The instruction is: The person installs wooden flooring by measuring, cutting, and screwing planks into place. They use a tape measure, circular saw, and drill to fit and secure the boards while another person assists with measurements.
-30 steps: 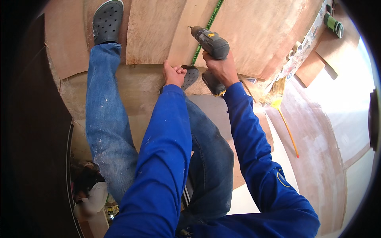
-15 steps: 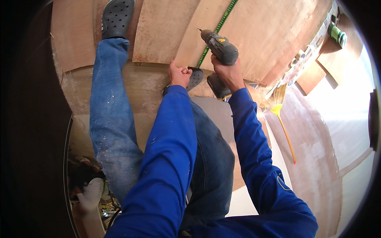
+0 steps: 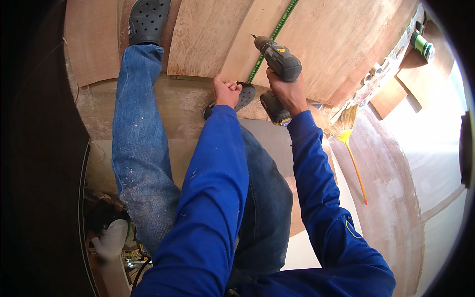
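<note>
My right hand [image 3: 288,93] is wrapped round the grip of a grey and black cordless drill [image 3: 283,62], its thin bit pointing to the far left above a wooden board. My left hand [image 3: 226,93] is closed with its fingers curled at the near edge of a narrow light plywood strip [image 3: 255,37]; what it holds, if anything, is hidden. Between the hands, a green tape measure blade [image 3: 260,59] lies stretched across the boards. Under my left wrist shows a grey perforated clog [image 3: 245,96] on my foot. My other clog [image 3: 148,22] stands on the boards at far left.
Further plywood boards [image 3: 336,49] lie side by side at the far side. On the right are a straw broom [image 3: 351,153] with an orange handle, tape rolls [image 3: 371,73] and a green cylindrical container [image 3: 421,47]. Another person's white sleeve [image 3: 113,237] shows at lower left.
The drill and both hands appear shifted very slightly to the right, along with the rest of the view. My grip on the drill is the same, and my left hand stays at the strip's edge.
</note>
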The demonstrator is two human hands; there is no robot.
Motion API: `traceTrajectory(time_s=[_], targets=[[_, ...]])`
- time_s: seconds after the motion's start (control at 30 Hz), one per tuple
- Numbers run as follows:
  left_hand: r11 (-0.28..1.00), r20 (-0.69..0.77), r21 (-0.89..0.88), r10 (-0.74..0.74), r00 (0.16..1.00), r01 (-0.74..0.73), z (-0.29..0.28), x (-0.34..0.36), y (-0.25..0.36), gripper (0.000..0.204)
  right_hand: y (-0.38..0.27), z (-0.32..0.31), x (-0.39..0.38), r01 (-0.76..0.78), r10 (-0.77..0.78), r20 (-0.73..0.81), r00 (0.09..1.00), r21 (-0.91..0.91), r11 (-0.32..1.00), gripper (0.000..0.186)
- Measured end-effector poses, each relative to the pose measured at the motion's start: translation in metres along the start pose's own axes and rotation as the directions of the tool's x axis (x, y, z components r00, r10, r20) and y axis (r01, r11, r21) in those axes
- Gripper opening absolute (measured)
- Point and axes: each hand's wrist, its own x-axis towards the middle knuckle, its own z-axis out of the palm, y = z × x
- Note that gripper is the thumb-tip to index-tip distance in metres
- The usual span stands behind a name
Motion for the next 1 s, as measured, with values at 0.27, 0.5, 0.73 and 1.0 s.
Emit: traceTrajectory(time_s=[0.27, 0.5, 0.73, 1.0], targets=[[1.000, -0.027, -0.009, -0.003, 1.000, 0.003, -0.0004, 0.0019, 0.0008, 0.042, 0.0016, 0.0000, 0.0010, 0.026, -0.026, 0.008, 1.000, 0.035, 0.999, 0.015], [1.000, 0.001, 0.007, 0.004, 1.000, -0.004, 0.0001, -0.0016, 0.0012, 0.039, 0.0049, -0.0006, 0.0017, 0.032, -0.034, 0.028, 0.999, 0.043, 0.999, 0.013], [0.995, -0.009, 0.053, 0.087, 0.996, -0.087, 0.0040, -0.0047, -0.0022, 0.040, 0.0059, -0.0002, 0.0005, 0.018, -0.020, 0.031, 0.999, 0.042, 0.999, 0.013], [0.994, -0.041, 0.063, 0.090, 0.995, -0.087, 0.0042, -0.0044, -0.0016, 0.041, 0.0055, 0.0020, 0.0005, 0.029, -0.030, 0.007, 1.000, 0.084, 0.996, 0.011]])
